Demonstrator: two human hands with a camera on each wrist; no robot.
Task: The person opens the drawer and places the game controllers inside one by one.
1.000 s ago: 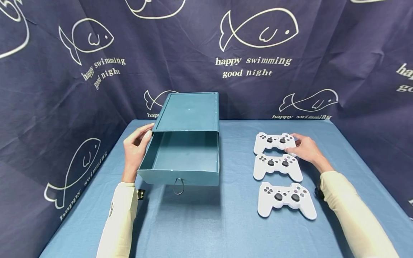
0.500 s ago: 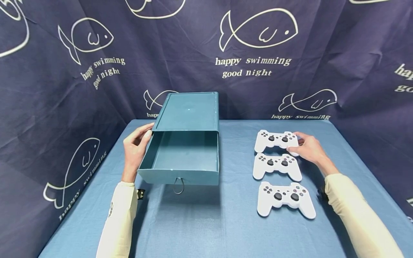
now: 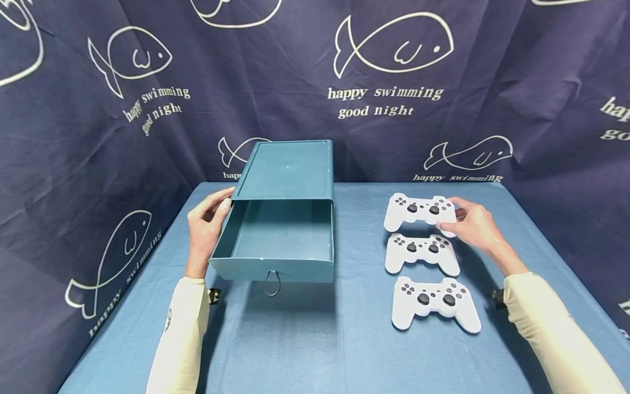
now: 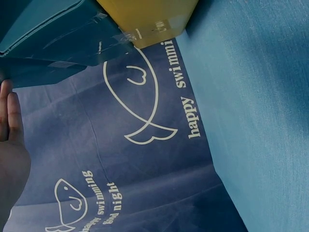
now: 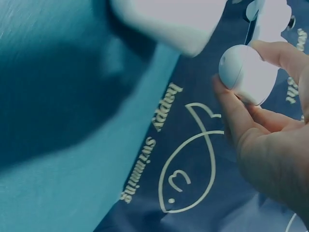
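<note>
A teal drawer box (image 3: pixel 287 171) stands at the back of the blue table, its drawer (image 3: pixel 275 241) pulled out toward me and empty. My left hand (image 3: pixel 206 227) rests against the drawer's left wall with fingers straight; in the left wrist view the fingers (image 4: pixel 9 116) lie by the teal box (image 4: pixel 43 38). Three white game controllers lie in a column on the right. My right hand (image 3: pixel 470 221) grips the right handle of the farthest controller (image 3: pixel 418 210), lifted slightly; the right wrist view shows the handle (image 5: pixel 246 72) pinched. The middle controller (image 3: pixel 422 253) and the near controller (image 3: pixel 435 303) lie flat.
Dark blue fish-print cloth (image 3: pixel 394 98) hangs behind and on both sides of the table (image 3: pixel 315 339). A wire pull loop (image 3: pixel 272 284) hangs from the drawer's front. Blue tabletop lies between the drawer and the controllers.
My right hand has lifted the farthest controller a little up and away from the middle one. The left hand and the drawer have stayed put.
</note>
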